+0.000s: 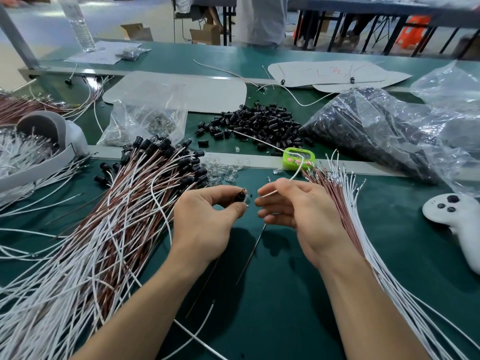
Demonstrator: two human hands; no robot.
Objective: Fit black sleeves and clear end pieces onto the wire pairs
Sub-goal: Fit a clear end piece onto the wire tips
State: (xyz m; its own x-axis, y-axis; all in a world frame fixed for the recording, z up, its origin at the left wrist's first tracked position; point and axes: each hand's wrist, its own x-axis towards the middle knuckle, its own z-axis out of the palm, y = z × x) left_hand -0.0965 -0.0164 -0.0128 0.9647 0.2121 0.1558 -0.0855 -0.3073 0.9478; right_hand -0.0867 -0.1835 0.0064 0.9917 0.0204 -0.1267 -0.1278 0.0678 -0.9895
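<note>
Sleeved wire pairs [145, 193] are piled left of the green timer [298, 158], bare wire pairs [345, 203] are fanned to its lower right, and just below it a black sleeve [240, 196] is pinched by the left hand [205, 222] and a white wire [270, 194] by the right hand [298, 211], so much is judged left.

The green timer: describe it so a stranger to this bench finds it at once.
On the green table, a pale strip runs across its middle. The green timer sits on it, just in front of the loose pile of black sleeves. It alone is bright lime with pink buttons.
</note>
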